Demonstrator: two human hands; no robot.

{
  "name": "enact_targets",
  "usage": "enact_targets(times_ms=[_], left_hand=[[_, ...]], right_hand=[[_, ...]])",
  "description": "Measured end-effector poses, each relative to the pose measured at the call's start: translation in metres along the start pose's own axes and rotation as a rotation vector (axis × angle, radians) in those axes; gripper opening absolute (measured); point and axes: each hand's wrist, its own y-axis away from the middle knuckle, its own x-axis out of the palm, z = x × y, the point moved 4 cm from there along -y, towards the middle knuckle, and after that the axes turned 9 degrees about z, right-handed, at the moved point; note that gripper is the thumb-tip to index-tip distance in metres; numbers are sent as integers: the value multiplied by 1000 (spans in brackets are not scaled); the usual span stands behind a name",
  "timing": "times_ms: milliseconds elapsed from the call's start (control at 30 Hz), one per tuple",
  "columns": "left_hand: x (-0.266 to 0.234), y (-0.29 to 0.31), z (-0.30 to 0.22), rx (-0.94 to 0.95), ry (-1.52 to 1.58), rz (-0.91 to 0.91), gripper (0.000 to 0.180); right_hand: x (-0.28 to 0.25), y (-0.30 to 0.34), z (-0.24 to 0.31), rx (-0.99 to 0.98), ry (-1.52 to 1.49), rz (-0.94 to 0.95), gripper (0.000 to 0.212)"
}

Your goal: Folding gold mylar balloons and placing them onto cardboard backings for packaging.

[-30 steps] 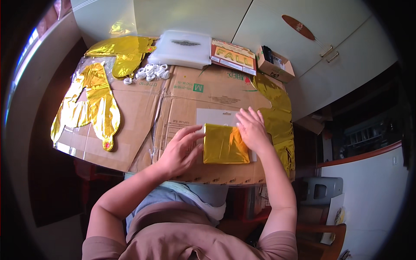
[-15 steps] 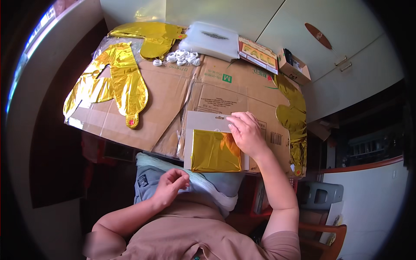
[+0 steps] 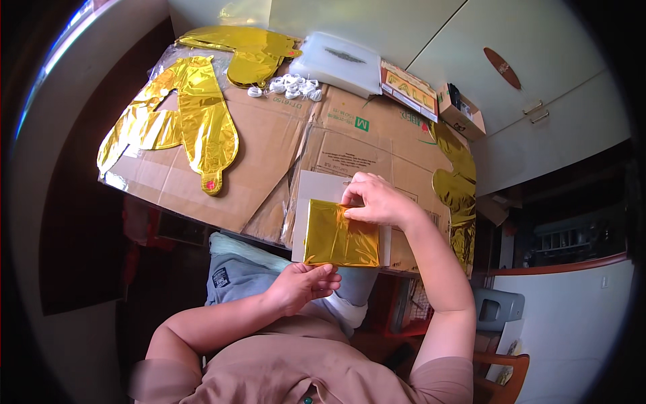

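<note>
A folded gold foil balloon (image 3: 340, 236) lies as a flat square over a pale grey card (image 3: 301, 215) at the table's front edge. My right hand (image 3: 382, 202) reaches over the card, its thumb and curled fingers pinching the balloon's upper edge. Below, my left hand (image 3: 304, 288) has thumb and forefinger closed at the balloon's lower edge, palm partly turned up. To the left is a flat A-shaped gold foil balloon (image 3: 214, 128). Another gold foil balloon (image 3: 454, 192) stretches along the right side, partly behind my right forearm.
Flattened cardboard (image 3: 269, 151) covers the table. Along the back are more gold foil (image 3: 252, 64), several small white string coils (image 3: 294, 86), a translucent plastic box (image 3: 340, 64), a printed packet (image 3: 408, 87) and a small open carton (image 3: 464, 111). Pale cabinets (image 3: 538, 81) stand behind.
My left hand has risen from my lap to the foil's lower edge. My right hand has moved from the card's top down onto the foil's upper edge. The view has shifted slightly.
</note>
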Motion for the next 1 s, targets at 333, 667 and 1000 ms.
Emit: enact_targets(times_ms=[333,667,1000], left_hand=[[8,1,-2,-18,107,-13,27],[-2,5,-6,-50,-59,-67,29],[-24,14,-18,29,-194,-80,26]], right_hand=[[-3,-13,-4,-8,39,86,21],[-2,-12,-4,-2,-42,-24,26],[6,40,9,-136,159,-481,49]])
